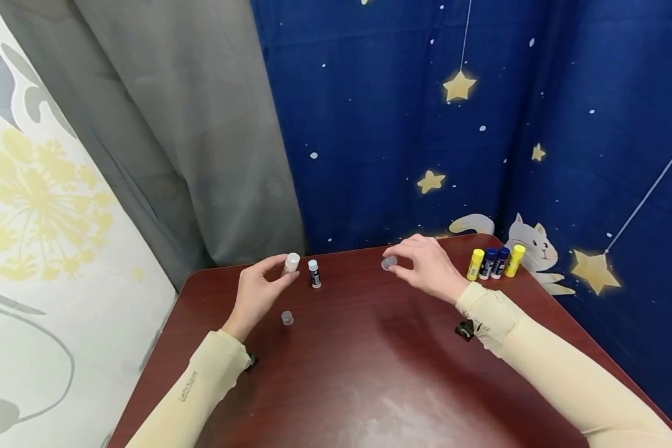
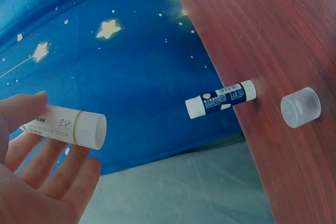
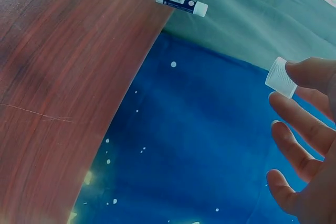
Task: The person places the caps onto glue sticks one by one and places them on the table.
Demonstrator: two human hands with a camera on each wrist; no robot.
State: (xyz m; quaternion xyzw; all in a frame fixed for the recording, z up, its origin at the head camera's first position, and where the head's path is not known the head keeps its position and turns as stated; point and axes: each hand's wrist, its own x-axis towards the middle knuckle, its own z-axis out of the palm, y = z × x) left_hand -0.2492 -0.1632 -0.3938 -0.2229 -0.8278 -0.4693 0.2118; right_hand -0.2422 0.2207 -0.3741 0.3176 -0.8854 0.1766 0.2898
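Observation:
My left hand pinches a white glue stick between thumb and fingers, above the table's back left. Its printed label faces the left wrist camera. My right hand holds a translucent ribbed cap between thumb and index finger, the other fingers spread apart. A dark blue glue stick with white ends stands upright on the table just right of the left hand. Nearer the front, another translucent cap sits on the tabletop.
On the back right of the dark red wooden table stand a yellow glue stick, two dark blue glue sticks and another yellow glue stick in a row. Behind the table hang a grey curtain and a blue starry curtain.

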